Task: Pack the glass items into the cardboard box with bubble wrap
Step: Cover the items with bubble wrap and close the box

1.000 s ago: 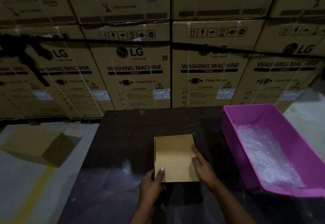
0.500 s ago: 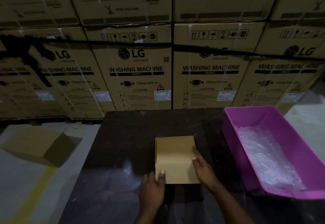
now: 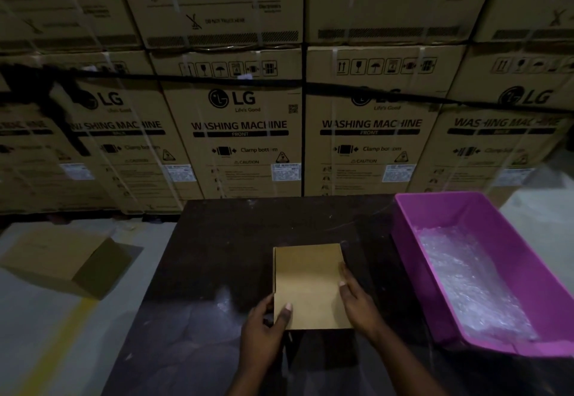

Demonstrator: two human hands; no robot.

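A flattened cardboard box lies near the front edge of a dark table. The left hand pinches its near-left corner, thumb on top; the right hand rests straight fingers along its right edge. It looks light and stiff — best held by its edges. Bubble wrap fills a pink tub just right.
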